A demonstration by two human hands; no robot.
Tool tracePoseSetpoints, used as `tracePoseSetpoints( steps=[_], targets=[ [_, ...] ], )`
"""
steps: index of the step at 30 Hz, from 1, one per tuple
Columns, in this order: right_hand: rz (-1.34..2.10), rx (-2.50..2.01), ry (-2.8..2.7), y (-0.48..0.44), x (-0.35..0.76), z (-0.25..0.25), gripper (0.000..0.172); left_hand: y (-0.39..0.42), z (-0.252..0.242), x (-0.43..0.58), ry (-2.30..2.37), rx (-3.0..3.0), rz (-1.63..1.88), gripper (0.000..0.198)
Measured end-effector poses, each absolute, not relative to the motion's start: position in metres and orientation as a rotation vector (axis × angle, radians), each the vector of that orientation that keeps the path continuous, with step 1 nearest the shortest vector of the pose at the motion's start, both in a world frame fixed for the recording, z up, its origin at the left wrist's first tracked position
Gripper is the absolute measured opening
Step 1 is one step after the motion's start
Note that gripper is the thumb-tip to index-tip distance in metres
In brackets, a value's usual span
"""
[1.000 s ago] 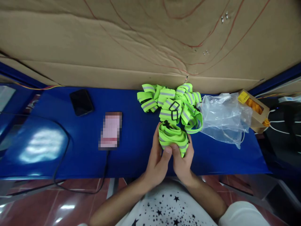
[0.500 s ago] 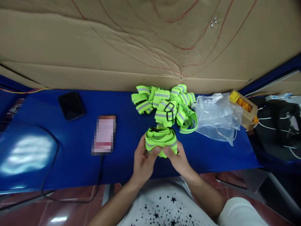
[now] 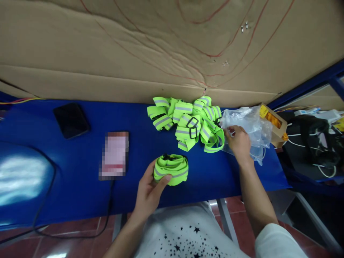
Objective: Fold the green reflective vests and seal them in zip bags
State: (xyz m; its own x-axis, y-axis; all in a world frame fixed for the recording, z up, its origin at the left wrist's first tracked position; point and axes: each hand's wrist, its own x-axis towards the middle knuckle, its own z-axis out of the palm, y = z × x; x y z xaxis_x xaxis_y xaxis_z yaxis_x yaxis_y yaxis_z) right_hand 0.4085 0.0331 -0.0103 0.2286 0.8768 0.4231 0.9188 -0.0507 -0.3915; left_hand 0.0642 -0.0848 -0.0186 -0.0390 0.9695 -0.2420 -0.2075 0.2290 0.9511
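My left hand (image 3: pixel 150 186) is closed around a folded bundle of neon-green reflective strap (image 3: pixel 172 170), its thumb across the front of the roll. Grey stripes run along the strap, and a bit of black shows at its top. To the right, my right hand (image 3: pixel 239 143) lies over the near left part of a clear plastic bag (image 3: pixel 247 120), with thumb and forefinger curled together on the film. Beyond the bundle lies a loose heap of the same green straps (image 3: pixel 185 123), with black buckles (image 3: pixel 192 127) on top.
A phone with a blurred screen (image 3: pixel 115 154) and a black flat device (image 3: pixel 71 120) lie to the left on the blue table (image 3: pixel 145 143). A black cable (image 3: pixel 55 179) hangs over the front edge. Behind the bag sits a cardboard box (image 3: pixel 276 122). Cardboard (image 3: pixel 134 43) walls the back.
My right hand has let go of the strap bundle and moved right to the plastic bag. The bundle, still in my left hand, has shifted slightly left and toward me.
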Motion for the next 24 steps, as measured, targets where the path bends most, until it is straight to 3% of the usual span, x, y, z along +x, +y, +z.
tracePoseSetpoints(
  steps=[3, 7, 12, 19, 24],
  targets=[
    [-0.184, -1.854, -1.583, 0.028, 0.395, -0.001, 0.011, -0.087, -0.013, 0.067, 1.157, 0.859, 1.125, 0.051],
    [-0.24, -1.624, -1.739, -0.012, 0.348, 0.024, 0.016, -0.091, -0.005, 0.07, 1.025, 0.811, 1.043, 0.046],
    [0.209, -1.303, -2.221, -0.047, 0.294, 0.029, 0.028, -0.095, -0.001, 0.069, 0.92, 0.816, 0.9, 0.048],
    [0.708, -1.225, -2.004, -0.049, 0.287, 0.022, 0.029, -0.092, -0.011, 0.065, 0.893, 0.734, 0.868, 0.045],
    [0.879, -1.121, -1.98, -0.048, 0.29, 0.03, 0.032, -0.092, -0.009, 0.065, 0.928, 0.623, 0.813, 0.043]
  ],
)
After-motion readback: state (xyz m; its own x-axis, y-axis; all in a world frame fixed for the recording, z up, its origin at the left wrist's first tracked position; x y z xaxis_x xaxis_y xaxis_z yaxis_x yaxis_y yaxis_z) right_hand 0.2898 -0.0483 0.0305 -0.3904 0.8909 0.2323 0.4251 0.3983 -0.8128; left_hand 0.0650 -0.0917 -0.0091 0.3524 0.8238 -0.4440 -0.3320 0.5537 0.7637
